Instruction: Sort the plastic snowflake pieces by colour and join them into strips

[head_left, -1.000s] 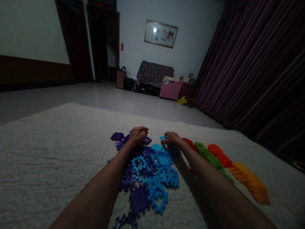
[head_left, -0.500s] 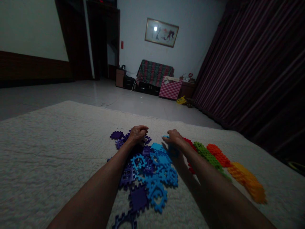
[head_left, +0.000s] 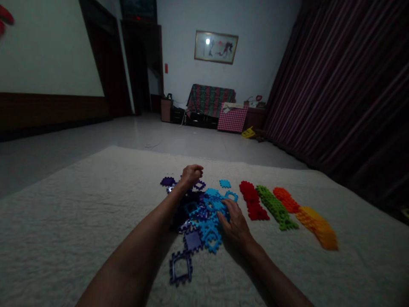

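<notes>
A heap of flat plastic interlocking tiles with toothed edges lies on the pale quilted cover, with blue tiles on its right and purple tiles on its left. My left hand is over the far end of the purple side, its fingers curled inward; what they hold, if anything, is hidden. At the right edge of the blue tiles is my right hand, thumb and fingers apart, fingertips touching or just over the tiles. A single blue square tile lies beyond it. Nearest me is a purple frame tile.
To the right, tiles lie in overlapping rows: red, green, orange and yellow-orange. The quilted cover spreads around them. Beyond its far edge are a tiled floor and a cloth-draped piece of furniture.
My right hand has come back toward me from the far blue square tile to the blue heap. The square now lies uncovered. My left hand stays curled over the purple side; the view has shifted.
</notes>
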`<action>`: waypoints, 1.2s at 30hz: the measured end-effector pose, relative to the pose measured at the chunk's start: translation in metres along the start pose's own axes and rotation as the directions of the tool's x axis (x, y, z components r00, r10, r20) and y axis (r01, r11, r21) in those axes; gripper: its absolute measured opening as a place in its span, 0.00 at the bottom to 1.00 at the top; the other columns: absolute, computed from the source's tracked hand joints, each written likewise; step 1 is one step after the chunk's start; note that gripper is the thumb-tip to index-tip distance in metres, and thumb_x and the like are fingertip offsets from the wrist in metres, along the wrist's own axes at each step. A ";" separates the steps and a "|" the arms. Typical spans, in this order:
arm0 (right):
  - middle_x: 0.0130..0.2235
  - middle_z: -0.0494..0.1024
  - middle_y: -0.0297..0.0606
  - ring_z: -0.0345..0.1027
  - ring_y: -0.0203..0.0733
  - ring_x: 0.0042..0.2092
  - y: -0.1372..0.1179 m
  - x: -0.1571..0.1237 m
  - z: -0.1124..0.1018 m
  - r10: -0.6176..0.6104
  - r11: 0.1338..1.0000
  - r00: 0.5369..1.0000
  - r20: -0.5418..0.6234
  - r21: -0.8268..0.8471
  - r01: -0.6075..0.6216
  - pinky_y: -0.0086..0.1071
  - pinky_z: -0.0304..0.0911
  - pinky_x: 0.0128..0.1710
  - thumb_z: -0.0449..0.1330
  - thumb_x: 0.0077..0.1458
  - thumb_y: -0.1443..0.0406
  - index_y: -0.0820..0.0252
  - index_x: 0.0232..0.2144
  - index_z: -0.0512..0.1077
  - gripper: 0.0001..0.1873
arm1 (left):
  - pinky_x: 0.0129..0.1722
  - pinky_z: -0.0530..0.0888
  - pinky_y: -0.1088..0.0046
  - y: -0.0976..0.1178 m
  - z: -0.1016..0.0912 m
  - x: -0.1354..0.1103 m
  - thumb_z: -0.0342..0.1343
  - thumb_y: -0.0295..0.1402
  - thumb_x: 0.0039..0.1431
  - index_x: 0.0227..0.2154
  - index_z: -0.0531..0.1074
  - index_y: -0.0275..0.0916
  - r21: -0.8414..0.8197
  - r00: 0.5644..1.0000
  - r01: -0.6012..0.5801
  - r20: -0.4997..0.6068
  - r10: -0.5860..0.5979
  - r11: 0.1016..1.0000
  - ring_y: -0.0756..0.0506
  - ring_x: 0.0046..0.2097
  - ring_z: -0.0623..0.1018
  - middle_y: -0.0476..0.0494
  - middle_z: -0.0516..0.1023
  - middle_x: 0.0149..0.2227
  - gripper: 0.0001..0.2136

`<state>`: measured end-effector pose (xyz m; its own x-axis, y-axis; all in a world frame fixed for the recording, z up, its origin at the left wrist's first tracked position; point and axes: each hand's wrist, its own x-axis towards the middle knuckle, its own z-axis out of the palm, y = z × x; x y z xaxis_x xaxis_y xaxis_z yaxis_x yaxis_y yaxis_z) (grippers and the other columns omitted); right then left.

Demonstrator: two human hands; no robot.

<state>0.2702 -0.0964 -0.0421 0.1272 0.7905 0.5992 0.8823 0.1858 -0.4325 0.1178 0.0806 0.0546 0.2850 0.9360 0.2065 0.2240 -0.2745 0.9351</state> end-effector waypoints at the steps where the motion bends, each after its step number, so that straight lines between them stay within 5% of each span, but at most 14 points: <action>1: 0.55 0.71 0.52 0.64 0.53 0.58 -0.001 -0.004 0.002 0.006 1.000 1.000 0.004 -0.012 -0.006 0.50 0.61 0.59 0.54 0.60 0.57 0.63 0.52 0.69 0.22 | 0.47 0.76 0.70 0.000 -0.003 -0.006 0.53 0.21 0.51 0.36 0.80 0.36 0.167 0.998 -0.059 0.011 0.058 0.984 0.46 0.40 0.81 0.41 0.83 0.36 0.13; 5: 0.54 0.72 0.54 0.63 0.55 0.58 -0.008 -0.006 0.005 0.016 0.999 0.999 0.038 -0.038 -0.015 0.51 0.60 0.59 0.54 0.60 0.58 0.65 0.50 0.71 0.21 | 0.55 0.72 0.70 0.000 -0.013 -0.046 0.53 0.24 0.56 0.41 0.80 0.40 0.509 0.968 -0.249 0.135 0.209 0.824 0.45 0.48 0.80 0.43 0.82 0.44 0.14; 11: 0.52 0.73 0.52 0.65 0.54 0.56 -0.019 -0.001 -0.003 0.042 0.998 0.997 0.059 -0.047 -0.040 0.48 0.60 0.57 0.55 0.58 0.60 0.63 0.48 0.72 0.18 | 0.60 0.68 0.60 -0.011 -0.016 -0.119 0.58 0.37 0.58 0.54 0.72 0.39 0.473 0.886 -0.463 0.282 0.369 0.749 0.41 0.60 0.71 0.36 0.72 0.59 0.21; 20: 0.49 0.75 0.48 0.66 0.50 0.54 -0.021 0.000 -0.006 0.055 0.997 0.997 0.053 -0.047 -0.053 0.43 0.59 0.57 0.54 0.58 0.64 0.62 0.44 0.72 0.13 | 0.63 0.52 0.36 -0.012 -0.017 -0.204 0.62 0.52 0.49 0.67 0.53 0.46 0.621 0.864 -0.434 0.491 0.107 0.652 0.28 0.70 0.47 0.35 0.48 0.71 0.44; 24: 0.47 0.76 0.47 0.67 0.48 0.52 -0.022 0.001 -0.007 0.047 0.999 0.997 0.057 0.000 -0.047 0.42 0.60 0.56 0.53 0.58 0.65 0.62 0.42 0.72 0.12 | 0.63 0.53 0.37 -0.016 -0.015 -0.216 0.63 0.49 0.50 0.66 0.57 0.44 0.666 0.891 -0.392 0.446 0.083 0.635 0.28 0.70 0.50 0.33 0.51 0.70 0.41; 31: 0.51 0.75 0.47 0.66 0.48 0.55 -0.020 -0.002 -0.006 -0.018 0.993 0.993 0.117 0.115 0.004 0.43 0.59 0.58 0.53 0.59 0.64 0.61 0.48 0.71 0.16 | 0.62 0.61 0.46 -0.043 -0.032 -0.201 0.58 0.40 0.57 0.59 0.67 0.40 0.683 0.914 -0.406 0.302 0.272 0.607 0.33 0.66 0.61 0.31 0.63 0.64 0.27; 36: 0.54 0.74 0.46 0.66 0.46 0.57 -0.022 -0.004 -0.008 -0.031 0.964 0.989 0.145 0.264 -0.009 0.42 0.58 0.60 0.52 0.60 0.63 0.60 0.51 0.70 0.19 | 0.59 0.65 0.48 -0.041 -0.033 -0.197 0.55 0.34 0.57 0.55 0.69 0.38 0.710 0.919 -0.379 0.213 0.332 0.594 0.34 0.62 0.66 0.31 0.69 0.59 0.22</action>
<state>0.2538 -0.1082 -0.0297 0.0329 0.8608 0.5078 0.7299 0.3264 -0.6006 0.0222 -0.0856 -0.0150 0.5350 0.7219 0.4390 0.6864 -0.6743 0.2723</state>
